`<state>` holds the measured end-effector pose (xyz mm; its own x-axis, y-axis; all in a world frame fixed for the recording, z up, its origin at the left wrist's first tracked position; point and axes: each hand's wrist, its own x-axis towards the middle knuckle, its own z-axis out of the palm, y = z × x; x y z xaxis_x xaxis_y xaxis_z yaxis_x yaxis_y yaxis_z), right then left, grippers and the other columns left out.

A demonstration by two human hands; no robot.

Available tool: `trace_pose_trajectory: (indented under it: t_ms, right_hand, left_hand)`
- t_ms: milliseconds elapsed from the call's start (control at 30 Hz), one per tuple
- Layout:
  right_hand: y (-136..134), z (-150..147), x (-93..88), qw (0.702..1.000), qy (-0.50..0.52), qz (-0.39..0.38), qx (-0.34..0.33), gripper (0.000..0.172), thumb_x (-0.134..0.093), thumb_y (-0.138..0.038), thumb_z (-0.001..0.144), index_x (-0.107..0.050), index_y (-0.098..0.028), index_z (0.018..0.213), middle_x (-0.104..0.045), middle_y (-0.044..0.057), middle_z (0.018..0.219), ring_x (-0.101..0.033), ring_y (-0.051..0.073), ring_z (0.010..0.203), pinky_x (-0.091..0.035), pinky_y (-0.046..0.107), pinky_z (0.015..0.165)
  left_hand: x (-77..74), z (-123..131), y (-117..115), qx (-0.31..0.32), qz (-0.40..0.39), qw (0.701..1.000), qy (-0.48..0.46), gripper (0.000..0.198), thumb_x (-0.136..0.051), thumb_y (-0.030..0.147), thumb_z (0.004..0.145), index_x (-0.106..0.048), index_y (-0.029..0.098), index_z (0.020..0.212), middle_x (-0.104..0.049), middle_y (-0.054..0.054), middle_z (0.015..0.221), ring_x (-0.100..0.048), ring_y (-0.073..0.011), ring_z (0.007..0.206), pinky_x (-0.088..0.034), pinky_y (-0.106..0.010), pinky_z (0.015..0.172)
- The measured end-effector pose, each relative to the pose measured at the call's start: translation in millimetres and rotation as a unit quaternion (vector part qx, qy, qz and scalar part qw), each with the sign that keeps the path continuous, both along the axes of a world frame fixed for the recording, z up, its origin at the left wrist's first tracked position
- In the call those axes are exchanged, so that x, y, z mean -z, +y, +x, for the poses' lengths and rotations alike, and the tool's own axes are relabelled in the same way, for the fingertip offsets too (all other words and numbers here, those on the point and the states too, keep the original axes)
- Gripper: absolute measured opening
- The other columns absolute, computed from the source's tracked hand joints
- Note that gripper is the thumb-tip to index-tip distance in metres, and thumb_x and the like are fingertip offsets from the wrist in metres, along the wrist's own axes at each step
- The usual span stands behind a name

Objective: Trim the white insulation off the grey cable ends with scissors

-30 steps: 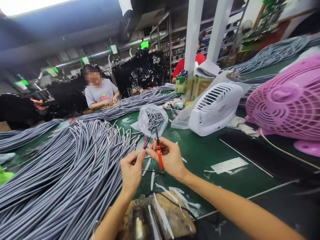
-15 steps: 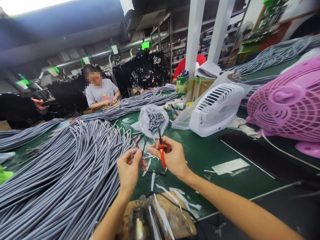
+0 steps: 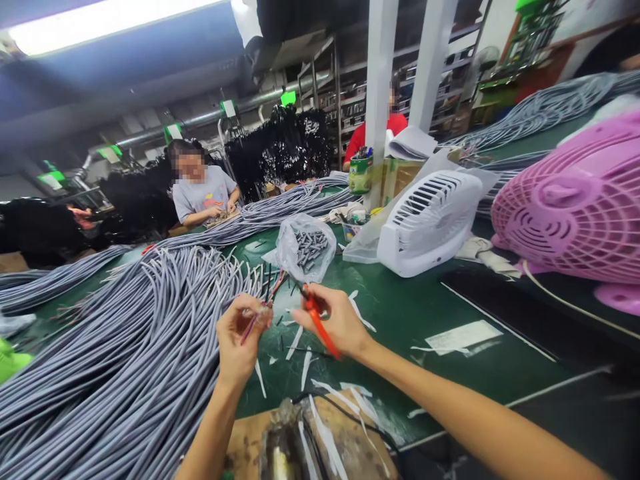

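My left hand point(image 3: 236, 340) is closed, with thumb and fingers pinching a few thin wires point(image 3: 278, 285), reddish and black, whose ends stick out beyond the fingertips. Just to the right, my right hand point(image 3: 345, 321) grips orange-handled scissors point(image 3: 321, 328), their dark tip pointing up and left towards the wires. The tip is blurred, and I cannot tell whether it touches them. A large bundle of grey cables point(image 3: 150, 347) lies beside my left hand. Beyond both hands stands a clear plastic bag point(image 3: 326, 257) of short grey pieces.
White strips point(image 3: 306, 368) litter the green table point(image 3: 390, 353). Nearest me is a wooden board point(image 3: 245, 433) with a metal block. A white fan point(image 3: 425, 223) and a pink fan point(image 3: 565, 200) stand at right. A person in a grey shirt point(image 3: 203, 195) works across the table.
My left hand has moved slightly left and turned, showing reddish wire in its fingers. The scissors have tilted from near upright to slanting up and left, with their handles further apart.
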<state>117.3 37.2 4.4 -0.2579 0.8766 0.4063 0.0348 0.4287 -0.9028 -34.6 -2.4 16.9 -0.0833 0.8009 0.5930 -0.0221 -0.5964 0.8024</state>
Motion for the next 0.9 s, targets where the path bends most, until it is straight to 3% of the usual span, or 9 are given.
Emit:
trace_pose_trajectory:
  t_ms: [133,300,433,733,900]
  right_hand:
    - [-6,3,-6.9,0.987,-0.092,0.131,0.034,0.031,-0.061,-0.037,0.069,-0.041,-0.017,0.057,-0.038,-0.006,0.052,-0.031,0.007,0.049,-0.027,0.02,0.048]
    - [-3,2,-2.1,0.97,-0.136,0.194,0.056,0.035,-0.058,-0.043,0.073,-0.044,-0.017,0.056,-0.041,-0.004,0.053,-0.034,0.007,0.048,-0.028,0.02,0.048]
    - [0,4,3.2,0.951,-0.171,0.243,0.083,0.029,-0.056,-0.038,0.075,-0.047,-0.017,0.058,-0.044,-0.002,0.055,-0.037,0.009,0.049,-0.03,0.021,0.049]
    - [-2,4,8.4,0.929,-0.234,0.275,0.081,0.014,-0.055,-0.022,0.073,-0.051,-0.017,0.061,-0.051,0.001,0.059,-0.044,0.012,0.055,-0.033,0.022,0.055]
    - [-2,4,12.2,0.928,-0.251,0.263,0.082,0.018,-0.055,-0.018,0.071,-0.048,-0.017,0.055,-0.049,-0.002,0.052,-0.04,0.01,0.048,-0.028,0.021,0.051]
  left_hand:
    - [-1.7,-7,-2,-0.121,0.096,0.977,0.147,0.012,-0.057,0.008,0.075,-0.057,0.018,0.068,-0.052,0.001,0.068,-0.052,-0.01,0.062,-0.041,-0.02,0.056]
    - [-3.3,-4,-5,-0.167,0.133,0.944,0.251,0.022,-0.05,-0.001,0.068,-0.06,0.019,0.066,-0.055,-0.001,0.069,-0.056,-0.0122,0.067,-0.043,-0.02,0.057]
    - [-3.4,-1,-6,-0.188,0.133,0.939,0.257,0.024,-0.048,0.0,0.066,-0.061,0.019,0.062,-0.054,0.0,0.064,-0.054,-0.0118,0.06,-0.042,-0.02,0.054]
    - [-3.1,8,-11,-0.23,0.114,0.934,0.248,0.027,-0.048,-0.001,0.063,-0.063,0.022,0.06,-0.056,0.0,0.062,-0.054,-0.0128,0.059,-0.043,-0.022,0.054]
    - [-1.3,8,-11,-0.227,0.106,0.939,0.237,0.025,-0.05,0.0,0.064,-0.063,0.021,0.064,-0.058,0.0,0.065,-0.056,-0.0121,0.061,-0.045,-0.021,0.057]
